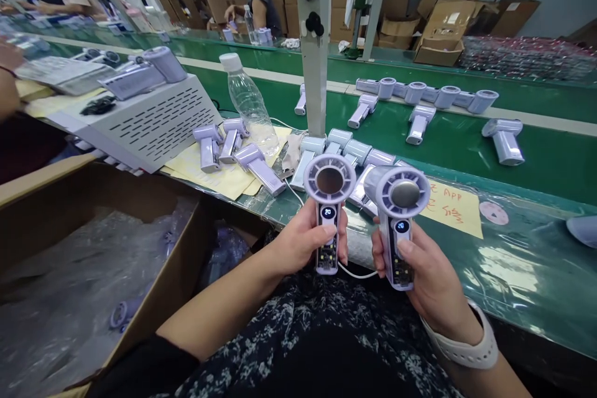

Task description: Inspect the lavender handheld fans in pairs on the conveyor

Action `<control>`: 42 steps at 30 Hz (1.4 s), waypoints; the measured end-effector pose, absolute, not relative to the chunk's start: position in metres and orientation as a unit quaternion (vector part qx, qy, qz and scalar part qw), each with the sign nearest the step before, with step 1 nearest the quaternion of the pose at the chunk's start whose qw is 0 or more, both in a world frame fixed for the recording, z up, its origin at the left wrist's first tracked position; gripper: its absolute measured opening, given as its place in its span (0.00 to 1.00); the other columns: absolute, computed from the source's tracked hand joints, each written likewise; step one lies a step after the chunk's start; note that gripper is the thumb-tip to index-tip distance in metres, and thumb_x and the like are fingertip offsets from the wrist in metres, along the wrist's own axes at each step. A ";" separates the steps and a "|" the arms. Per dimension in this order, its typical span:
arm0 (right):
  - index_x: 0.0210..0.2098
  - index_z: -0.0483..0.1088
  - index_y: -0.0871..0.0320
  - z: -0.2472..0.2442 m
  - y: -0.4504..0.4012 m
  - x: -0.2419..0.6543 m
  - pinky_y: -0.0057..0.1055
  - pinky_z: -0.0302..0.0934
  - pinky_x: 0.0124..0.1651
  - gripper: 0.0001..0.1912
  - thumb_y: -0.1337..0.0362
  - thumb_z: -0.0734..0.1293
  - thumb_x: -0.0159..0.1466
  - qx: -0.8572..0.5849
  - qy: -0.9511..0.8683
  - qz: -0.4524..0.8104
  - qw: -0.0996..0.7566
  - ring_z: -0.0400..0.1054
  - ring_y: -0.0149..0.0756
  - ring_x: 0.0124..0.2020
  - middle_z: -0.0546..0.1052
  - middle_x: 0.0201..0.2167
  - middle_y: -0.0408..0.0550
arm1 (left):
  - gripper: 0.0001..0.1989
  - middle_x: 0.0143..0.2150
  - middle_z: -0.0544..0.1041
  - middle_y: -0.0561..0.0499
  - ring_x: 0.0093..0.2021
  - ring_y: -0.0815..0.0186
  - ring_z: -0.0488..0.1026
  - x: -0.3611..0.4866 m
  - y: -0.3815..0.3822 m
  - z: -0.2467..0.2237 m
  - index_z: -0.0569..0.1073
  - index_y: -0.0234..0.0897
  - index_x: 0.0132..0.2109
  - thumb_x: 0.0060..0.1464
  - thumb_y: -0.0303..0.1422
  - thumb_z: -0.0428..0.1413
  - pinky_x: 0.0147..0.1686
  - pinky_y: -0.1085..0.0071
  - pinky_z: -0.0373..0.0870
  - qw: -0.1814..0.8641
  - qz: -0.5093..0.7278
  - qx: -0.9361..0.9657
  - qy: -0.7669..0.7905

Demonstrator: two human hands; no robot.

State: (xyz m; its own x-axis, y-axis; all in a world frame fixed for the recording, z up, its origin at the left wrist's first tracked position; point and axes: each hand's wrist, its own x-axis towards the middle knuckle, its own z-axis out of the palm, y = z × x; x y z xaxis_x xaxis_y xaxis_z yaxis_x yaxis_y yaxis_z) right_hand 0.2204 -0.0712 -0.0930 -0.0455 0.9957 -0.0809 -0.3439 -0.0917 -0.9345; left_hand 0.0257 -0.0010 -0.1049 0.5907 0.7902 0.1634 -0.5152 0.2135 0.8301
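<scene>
Beside the bench [527,273], a carton [46,180] holds clear plastic [84,280]; fingers [323,236] [413,252] grip fans [329,180] [405,193].

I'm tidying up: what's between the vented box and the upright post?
In the head view: a clear bottle, three handheld fans, yellow paper and a grey scrap.

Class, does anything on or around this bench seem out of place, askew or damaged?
The cardboard boxes at upper right look askew, heaped at angles, flaps open. Both held fans show circuitry in their handles; whether covers are clear or missing, I cannot tell.
</scene>
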 end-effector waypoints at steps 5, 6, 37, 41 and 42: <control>0.44 0.73 0.54 -0.090 -0.064 0.215 0.28 0.67 0.28 0.16 0.50 0.72 0.65 -0.448 -0.373 0.594 0.554 0.68 0.33 0.27 0.74 0.33 0.45 | 0.19 0.36 0.74 0.53 0.30 0.68 0.77 0.024 0.003 -0.101 0.67 0.38 0.48 0.59 0.43 0.64 0.33 0.70 0.77 0.730 0.439 0.487 0.193; 0.43 0.73 0.55 -0.090 -0.063 0.215 0.28 0.68 0.29 0.16 0.50 0.72 0.65 -0.448 -0.368 0.598 0.553 0.68 0.33 0.27 0.75 0.33 0.45 | 0.20 0.36 0.75 0.53 0.30 0.68 0.77 0.024 0.003 -0.100 0.68 0.38 0.48 0.59 0.44 0.64 0.33 0.70 0.77 0.733 0.432 0.488 0.195; 0.51 0.59 0.50 -0.094 -0.034 0.177 0.27 0.67 0.27 0.19 0.49 0.68 0.70 -0.411 -0.374 0.678 0.482 0.70 0.32 0.26 0.78 0.34 0.43 | 0.22 0.47 0.79 0.47 0.43 0.58 0.82 -0.036 -0.008 -0.116 0.72 0.39 0.52 0.54 0.39 0.70 0.44 0.63 0.79 0.712 0.488 0.461 0.206; 0.50 0.58 0.51 -0.081 -0.016 0.133 0.30 0.67 0.24 0.18 0.45 0.59 0.73 -0.344 -0.463 0.717 0.391 0.71 0.34 0.23 0.78 0.33 0.44 | 0.34 0.43 0.82 0.44 0.41 0.56 0.82 -0.060 -0.017 -0.114 0.76 0.37 0.51 0.49 0.59 0.65 0.46 0.60 0.79 0.740 0.519 0.394 0.166; 0.49 0.59 0.51 -0.075 -0.008 0.123 0.32 0.69 0.25 0.18 0.44 0.58 0.74 -0.340 -0.533 0.693 0.345 0.72 0.36 0.25 0.79 0.34 0.45 | 0.34 0.39 0.81 0.46 0.37 0.58 0.81 -0.065 -0.018 -0.115 0.76 0.38 0.49 0.50 0.62 0.61 0.43 0.61 0.79 0.755 0.525 0.367 0.139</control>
